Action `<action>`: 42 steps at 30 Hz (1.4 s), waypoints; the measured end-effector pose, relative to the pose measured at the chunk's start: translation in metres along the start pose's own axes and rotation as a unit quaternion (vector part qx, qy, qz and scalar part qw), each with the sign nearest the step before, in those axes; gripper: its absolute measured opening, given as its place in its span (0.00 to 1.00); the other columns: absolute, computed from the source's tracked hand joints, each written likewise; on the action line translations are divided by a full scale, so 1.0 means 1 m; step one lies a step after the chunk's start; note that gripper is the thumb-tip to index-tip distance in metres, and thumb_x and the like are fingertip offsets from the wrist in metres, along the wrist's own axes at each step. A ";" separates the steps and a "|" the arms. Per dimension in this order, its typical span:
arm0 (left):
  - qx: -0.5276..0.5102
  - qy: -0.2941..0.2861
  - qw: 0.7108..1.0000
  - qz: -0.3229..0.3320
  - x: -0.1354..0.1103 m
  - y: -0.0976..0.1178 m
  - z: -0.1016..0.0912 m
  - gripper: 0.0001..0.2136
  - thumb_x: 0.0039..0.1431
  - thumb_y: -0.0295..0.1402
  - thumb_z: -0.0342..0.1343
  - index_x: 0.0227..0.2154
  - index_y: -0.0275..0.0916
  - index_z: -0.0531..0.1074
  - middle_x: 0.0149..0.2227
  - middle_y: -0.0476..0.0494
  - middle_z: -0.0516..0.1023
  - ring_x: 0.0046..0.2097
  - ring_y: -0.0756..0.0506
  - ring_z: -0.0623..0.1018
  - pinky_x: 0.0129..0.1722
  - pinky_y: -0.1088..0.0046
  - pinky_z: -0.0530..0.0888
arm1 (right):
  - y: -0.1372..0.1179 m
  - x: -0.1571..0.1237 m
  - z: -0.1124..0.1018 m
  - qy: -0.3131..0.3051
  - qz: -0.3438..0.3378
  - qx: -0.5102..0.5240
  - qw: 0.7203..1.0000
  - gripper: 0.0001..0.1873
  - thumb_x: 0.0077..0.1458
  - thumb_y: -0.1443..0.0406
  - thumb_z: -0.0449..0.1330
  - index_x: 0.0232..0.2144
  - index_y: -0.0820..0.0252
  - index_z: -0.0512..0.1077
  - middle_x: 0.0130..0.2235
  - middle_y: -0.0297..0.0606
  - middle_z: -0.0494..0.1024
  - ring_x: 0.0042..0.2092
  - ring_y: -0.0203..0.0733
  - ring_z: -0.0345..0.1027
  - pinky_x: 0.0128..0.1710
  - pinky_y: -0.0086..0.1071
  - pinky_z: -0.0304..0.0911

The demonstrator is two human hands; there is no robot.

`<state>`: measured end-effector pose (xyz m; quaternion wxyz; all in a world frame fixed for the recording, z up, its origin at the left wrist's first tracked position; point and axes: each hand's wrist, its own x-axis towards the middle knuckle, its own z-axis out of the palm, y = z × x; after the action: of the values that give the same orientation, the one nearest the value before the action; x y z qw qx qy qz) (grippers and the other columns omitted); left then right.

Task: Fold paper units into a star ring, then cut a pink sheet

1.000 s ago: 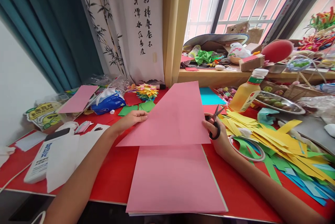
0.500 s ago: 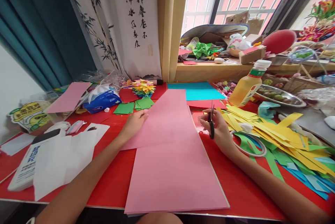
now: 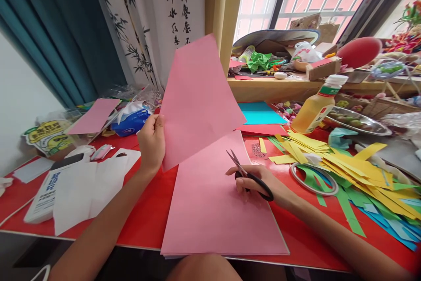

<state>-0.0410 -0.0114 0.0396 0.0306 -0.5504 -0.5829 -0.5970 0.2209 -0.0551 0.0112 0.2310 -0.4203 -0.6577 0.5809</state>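
A sheet of pink paper [image 3: 200, 101] is raised and tilted over the table, pinched along its left edge by my left hand [image 3: 152, 143]. Below it a stack of pink paper [image 3: 210, 219] lies at the front edge of the red table. My right hand [image 3: 255, 182] has its fingers in the handles of black-handled scissors [image 3: 237, 163]. The blades are slightly apart and point up and left, over the stack and clear of the raised sheet.
Yellow strips [image 3: 348, 167] and a tape roll [image 3: 296, 180] lie at right, near a juice bottle [image 3: 315, 105]. A metal dish [image 3: 378, 128] stands behind them. Blue paper [image 3: 259, 113] is at the back; a tissue pack [image 3: 130, 122] and white paper [image 3: 101, 189] are at left.
My left hand has lifted the pink sheet up off the stack and tilted it. My right hand has moved left and down over the stack, turning the scissors toward the upper left.
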 end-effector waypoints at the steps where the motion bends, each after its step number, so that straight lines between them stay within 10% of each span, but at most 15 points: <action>1: -0.010 -0.002 1.000 -0.004 -0.002 0.003 0.000 0.12 0.58 0.39 0.44 0.26 0.38 0.66 0.21 0.52 0.61 0.25 0.53 0.59 0.24 0.77 0.56 | -0.002 -0.001 0.001 0.004 0.005 -0.002 1.000 0.21 0.49 0.54 0.56 0.41 0.62 0.65 0.24 0.32 0.67 0.23 0.32 0.63 0.19 0.26 0.54; 42: -0.073 -0.029 0.997 -0.020 -0.031 0.036 -0.002 0.11 0.57 0.39 0.45 0.25 0.39 0.65 0.22 0.51 0.61 0.24 0.53 0.59 0.22 0.77 0.57 | 0.002 -0.005 0.004 0.032 -0.054 -0.006 0.998 0.20 0.50 0.55 0.55 0.41 0.63 0.65 0.19 0.28 0.63 0.19 0.28 0.54 0.17 0.25 0.47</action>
<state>-0.0058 -0.0424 0.0423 -0.0391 -0.5563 -0.5493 -0.6223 0.2210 -0.0615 0.0099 0.2805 -0.4037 -0.6756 0.5495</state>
